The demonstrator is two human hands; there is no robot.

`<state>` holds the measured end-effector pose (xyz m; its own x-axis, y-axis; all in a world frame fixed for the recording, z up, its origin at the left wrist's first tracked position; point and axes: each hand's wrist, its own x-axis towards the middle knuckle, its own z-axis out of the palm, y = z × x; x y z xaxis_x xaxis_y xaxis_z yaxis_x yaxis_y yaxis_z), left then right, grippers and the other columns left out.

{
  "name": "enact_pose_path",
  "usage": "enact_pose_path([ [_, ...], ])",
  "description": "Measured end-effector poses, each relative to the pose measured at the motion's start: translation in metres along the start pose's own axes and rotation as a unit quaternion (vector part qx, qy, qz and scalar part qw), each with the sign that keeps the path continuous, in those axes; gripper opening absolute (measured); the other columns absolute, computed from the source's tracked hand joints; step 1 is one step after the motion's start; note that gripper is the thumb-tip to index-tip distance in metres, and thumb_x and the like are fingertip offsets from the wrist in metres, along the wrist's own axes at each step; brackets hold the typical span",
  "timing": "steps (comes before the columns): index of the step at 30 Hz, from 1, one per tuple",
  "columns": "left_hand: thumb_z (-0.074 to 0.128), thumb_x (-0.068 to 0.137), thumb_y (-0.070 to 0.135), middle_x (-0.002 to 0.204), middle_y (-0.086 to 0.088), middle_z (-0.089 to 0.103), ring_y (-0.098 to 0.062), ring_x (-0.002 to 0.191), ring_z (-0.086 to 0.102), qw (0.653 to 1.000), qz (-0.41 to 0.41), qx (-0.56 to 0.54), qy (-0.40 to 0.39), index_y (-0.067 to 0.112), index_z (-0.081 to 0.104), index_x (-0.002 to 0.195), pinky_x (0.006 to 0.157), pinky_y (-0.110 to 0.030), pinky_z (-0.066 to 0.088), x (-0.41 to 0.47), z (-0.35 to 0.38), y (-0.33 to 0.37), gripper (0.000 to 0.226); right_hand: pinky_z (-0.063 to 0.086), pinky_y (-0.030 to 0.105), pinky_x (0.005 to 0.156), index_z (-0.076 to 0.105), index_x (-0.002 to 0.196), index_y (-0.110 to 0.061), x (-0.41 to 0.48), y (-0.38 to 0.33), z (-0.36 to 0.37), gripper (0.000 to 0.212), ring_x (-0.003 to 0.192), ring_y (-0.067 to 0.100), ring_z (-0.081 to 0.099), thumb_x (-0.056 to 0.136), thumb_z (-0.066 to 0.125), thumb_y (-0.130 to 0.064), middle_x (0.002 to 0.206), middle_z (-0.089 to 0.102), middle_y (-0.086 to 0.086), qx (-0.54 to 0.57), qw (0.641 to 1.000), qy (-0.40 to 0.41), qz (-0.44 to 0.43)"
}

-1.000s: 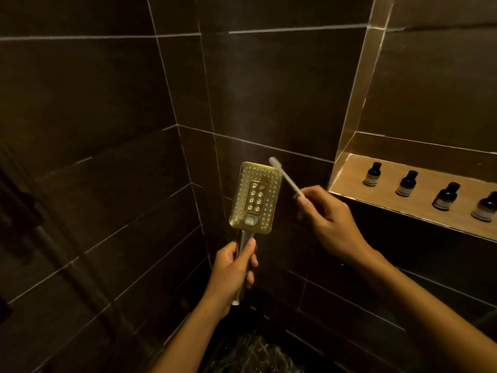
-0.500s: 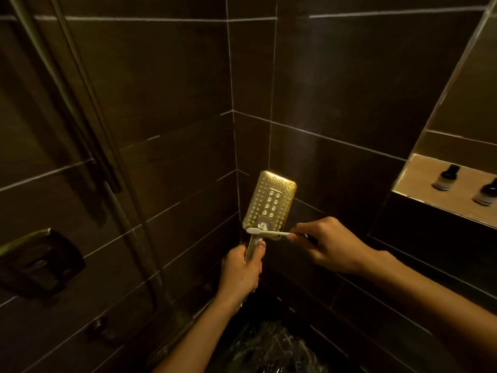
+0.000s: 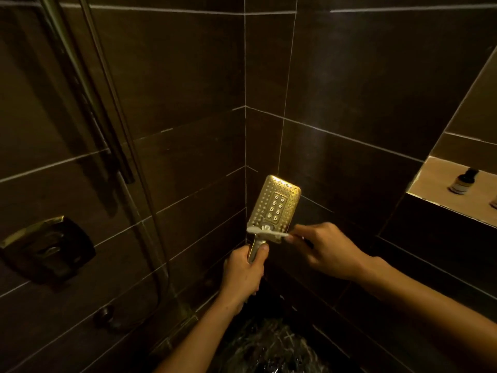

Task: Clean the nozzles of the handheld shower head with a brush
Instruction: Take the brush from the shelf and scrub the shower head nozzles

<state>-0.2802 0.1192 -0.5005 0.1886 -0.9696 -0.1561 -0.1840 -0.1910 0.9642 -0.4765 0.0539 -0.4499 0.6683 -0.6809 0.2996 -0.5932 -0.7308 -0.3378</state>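
A gold rectangular handheld shower head (image 3: pixel 274 205) stands upright in the middle of the head view, its nozzle face turned toward me. My left hand (image 3: pixel 243 273) grips its handle from below. My right hand (image 3: pixel 326 250) holds a white toothbrush (image 3: pixel 266 232) by the handle. The brush lies level across the bottom edge of the nozzle face, bristle end at the left. The lower part of the shower handle is hidden inside my left fist.
Dark tiled walls meet in a corner behind the shower head. A hose and rail (image 3: pixel 107 125) run down the left wall above a metal valve plate (image 3: pixel 48 247). A lit niche (image 3: pixel 441 195) at the right holds small dark bottles (image 3: pixel 462 181). Dark marble floor (image 3: pixel 271 348) lies below.
The toothbrush swung down from the shower head's top right corner to lie across its bottom edge, then slid slightly left. My view turned left, so the niche moved toward the right edge.
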Motion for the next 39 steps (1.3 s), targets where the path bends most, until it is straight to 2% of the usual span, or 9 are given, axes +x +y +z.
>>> enact_pose_path([
  [3,0.056,0.098,0.044,0.061,-0.002,0.057,-0.01,0.04,0.048,1.0,0.012,0.007,-0.004,0.008,0.062,0.085,0.038,-0.024,0.04,-0.001,0.0,-0.001,0.039,0.049,0.028,0.048,0.068,0.096,-0.022,0.009,0.015,-0.01,0.032,0.052,0.007,0.059,0.101,0.046,-0.044,0.066,0.064,-0.006,0.006,0.99,0.121,0.077],
  [8,0.056,0.097,0.046,0.062,0.0,0.058,-0.009,0.041,0.048,1.0,-0.002,0.012,-0.007,0.013,0.064,0.086,0.039,-0.024,0.039,-0.001,0.002,-0.004,0.036,0.045,0.023,0.047,0.067,0.097,-0.022,0.003,0.005,-0.001,0.028,0.052,0.009,0.059,0.103,0.046,-0.041,0.066,0.064,-0.006,0.015,1.0,-0.013,-0.002],
  [12,0.056,0.097,0.046,0.061,-0.001,0.056,-0.01,0.04,0.046,1.0,-0.017,0.002,-0.006,0.01,0.063,0.089,0.038,-0.025,0.038,-0.001,0.003,-0.006,0.038,0.035,0.016,0.044,0.066,0.088,-0.02,0.012,0.022,-0.013,0.031,0.045,0.008,0.054,0.102,0.048,-0.04,0.058,0.058,-0.008,0.002,0.987,0.133,0.086],
  [16,0.056,0.097,0.044,0.062,-0.001,0.056,-0.009,0.04,0.046,1.0,-0.023,-0.008,-0.008,0.006,0.062,0.09,0.038,-0.025,0.038,0.0,0.002,-0.005,0.04,0.042,0.02,0.045,0.063,0.091,-0.029,0.003,0.009,-0.003,0.02,0.051,0.009,0.058,0.104,0.049,-0.037,0.062,0.06,-0.007,0.043,0.997,-0.058,0.014],
  [21,0.056,0.097,0.044,0.061,-0.001,0.055,-0.009,0.04,0.045,1.0,-0.021,-0.001,-0.016,0.006,0.062,0.09,0.038,-0.024,0.038,0.002,0.001,-0.007,0.039,0.038,0.019,0.044,0.064,0.088,-0.022,0.013,0.031,-0.018,0.021,0.045,0.007,0.053,0.102,0.052,-0.032,0.06,0.059,-0.007,0.012,0.989,0.104,0.102],
  [25,0.056,0.098,0.045,0.06,-0.001,0.057,-0.009,0.039,0.046,1.0,-0.017,0.011,-0.015,0.008,0.062,0.09,0.037,-0.024,0.038,0.002,0.002,-0.008,0.039,0.045,0.026,0.049,0.064,0.093,-0.023,0.003,0.017,-0.007,0.024,0.051,0.011,0.057,0.104,0.048,-0.037,0.062,0.06,-0.004,0.016,0.998,-0.064,-0.007],
  [30,0.056,0.098,0.045,0.059,-0.001,0.056,-0.01,0.039,0.046,1.0,-0.01,0.022,-0.016,0.006,0.062,0.09,0.038,-0.024,0.038,0.004,0.001,-0.009,0.04,0.038,0.019,0.042,0.059,0.084,-0.028,0.014,0.039,-0.023,0.021,0.045,0.008,0.054,0.102,0.051,-0.035,0.057,0.056,-0.008,0.019,0.987,0.111,0.119],
  [35,0.055,0.098,0.045,0.059,0.0,0.057,-0.009,0.038,0.047,0.999,-0.017,0.024,-0.026,0.011,0.063,0.088,0.038,-0.024,0.039,0.007,0.003,-0.01,0.036,0.043,0.024,0.047,0.065,0.091,-0.021,0.001,0.027,-0.005,0.023,0.053,0.013,0.059,0.104,0.051,-0.034,0.062,0.06,-0.002,0.039,0.996,-0.084,0.003],
  [39,0.056,0.098,0.046,0.06,0.0,0.057,-0.008,0.039,0.047,0.999,-0.024,0.026,-0.029,0.012,0.063,0.087,0.039,-0.023,0.039,0.01,0.006,-0.008,0.036,0.033,0.017,0.043,0.065,0.085,-0.019,0.016,0.046,-0.021,0.028,0.052,0.005,0.059,0.101,0.051,-0.036,0.053,0.051,-0.01,0.009,0.991,0.096,0.09],
])
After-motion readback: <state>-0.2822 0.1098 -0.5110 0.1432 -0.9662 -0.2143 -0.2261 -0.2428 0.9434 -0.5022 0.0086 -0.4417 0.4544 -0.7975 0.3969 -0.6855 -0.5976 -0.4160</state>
